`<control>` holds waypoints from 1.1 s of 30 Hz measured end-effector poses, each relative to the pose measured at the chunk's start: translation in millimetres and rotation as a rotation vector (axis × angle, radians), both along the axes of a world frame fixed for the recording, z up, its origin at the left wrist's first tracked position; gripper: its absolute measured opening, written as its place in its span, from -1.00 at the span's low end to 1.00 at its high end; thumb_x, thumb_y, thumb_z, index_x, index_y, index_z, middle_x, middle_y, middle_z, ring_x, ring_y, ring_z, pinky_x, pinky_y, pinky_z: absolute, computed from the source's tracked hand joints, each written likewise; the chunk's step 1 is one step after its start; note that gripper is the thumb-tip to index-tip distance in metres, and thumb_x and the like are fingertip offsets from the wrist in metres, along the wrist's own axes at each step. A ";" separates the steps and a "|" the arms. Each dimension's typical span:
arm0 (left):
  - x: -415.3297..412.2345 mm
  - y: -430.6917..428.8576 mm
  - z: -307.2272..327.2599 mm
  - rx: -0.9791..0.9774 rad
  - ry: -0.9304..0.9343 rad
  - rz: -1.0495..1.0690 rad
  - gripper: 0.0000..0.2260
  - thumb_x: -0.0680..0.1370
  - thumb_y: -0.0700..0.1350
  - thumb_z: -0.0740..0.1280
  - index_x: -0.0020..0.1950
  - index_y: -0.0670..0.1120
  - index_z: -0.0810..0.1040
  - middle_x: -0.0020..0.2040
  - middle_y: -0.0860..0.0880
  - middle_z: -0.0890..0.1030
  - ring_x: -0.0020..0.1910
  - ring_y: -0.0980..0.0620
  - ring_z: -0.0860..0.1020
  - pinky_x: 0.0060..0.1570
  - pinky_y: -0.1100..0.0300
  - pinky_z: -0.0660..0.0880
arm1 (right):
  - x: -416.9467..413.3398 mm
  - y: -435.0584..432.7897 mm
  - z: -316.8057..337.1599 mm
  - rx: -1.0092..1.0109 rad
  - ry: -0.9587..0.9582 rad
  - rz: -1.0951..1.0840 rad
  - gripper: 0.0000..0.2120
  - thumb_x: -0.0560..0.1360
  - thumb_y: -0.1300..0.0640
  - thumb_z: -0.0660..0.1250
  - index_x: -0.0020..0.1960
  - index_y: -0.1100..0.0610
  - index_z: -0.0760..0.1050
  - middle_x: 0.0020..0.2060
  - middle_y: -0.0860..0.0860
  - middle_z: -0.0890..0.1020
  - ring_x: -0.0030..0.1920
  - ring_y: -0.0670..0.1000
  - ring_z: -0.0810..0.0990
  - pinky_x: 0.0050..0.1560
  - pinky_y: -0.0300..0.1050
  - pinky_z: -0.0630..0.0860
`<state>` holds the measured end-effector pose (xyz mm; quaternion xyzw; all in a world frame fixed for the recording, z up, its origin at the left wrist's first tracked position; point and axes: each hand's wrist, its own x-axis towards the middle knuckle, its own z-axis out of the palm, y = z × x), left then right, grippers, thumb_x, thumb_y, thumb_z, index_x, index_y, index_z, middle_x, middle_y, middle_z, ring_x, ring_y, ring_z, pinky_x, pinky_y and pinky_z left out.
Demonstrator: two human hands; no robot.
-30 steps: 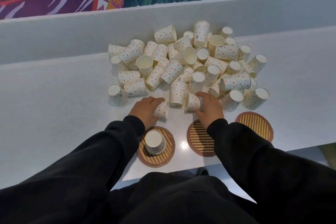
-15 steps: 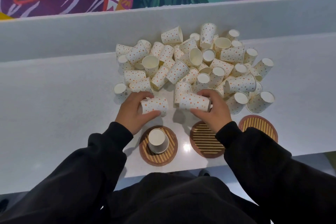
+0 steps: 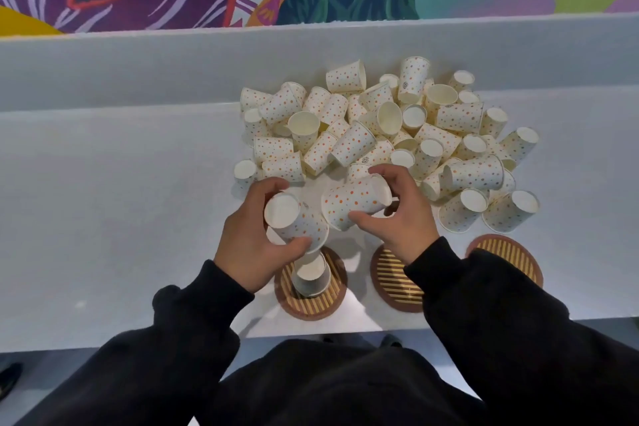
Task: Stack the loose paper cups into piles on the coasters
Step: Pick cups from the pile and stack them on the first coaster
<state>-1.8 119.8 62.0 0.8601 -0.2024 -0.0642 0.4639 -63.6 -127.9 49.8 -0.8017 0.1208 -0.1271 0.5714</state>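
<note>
A heap of several dotted white paper cups point(image 3: 390, 128) lies on the white counter. Three round striped coasters sit near the front edge. The left coaster point(image 3: 332, 301) bears one upside-down cup point(image 3: 310, 275). My left hand point(image 3: 252, 245) grips a dotted cup point(image 3: 294, 221), bottom up and tilted, just above that cup. My right hand point(image 3: 403, 214) holds another dotted cup point(image 3: 352, 206) on its side, above the counter between the heap and the middle coaster point(image 3: 390, 277). My right sleeve partly covers the middle coaster and the right coaster point(image 3: 501, 249).
A raised white ledge point(image 3: 173, 69) runs along the back of the counter under a colourful mural. The counter's front edge point(image 3: 311, 332) lies just behind the coasters. Bare counter stretches to the left of the heap point(image 3: 121, 201).
Both hands have lifted their cups from the heap's front edge and drawn them back toward the coasters. The left cup has turned bottom up over the left coaster.
</note>
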 end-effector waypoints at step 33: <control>-35.2 -0.5 -86.1 0.232 0.192 -0.119 -0.43 0.35 0.12 0.62 0.23 0.22 0.39 0.11 0.21 0.53 0.04 0.30 0.52 -0.08 0.49 0.39 | -25.6 35.2 -6.0 -0.230 0.000 0.296 -0.31 0.40 0.00 0.59 0.45 -0.21 0.41 0.35 -0.27 0.52 0.25 -0.17 0.50 0.00 -0.38 0.36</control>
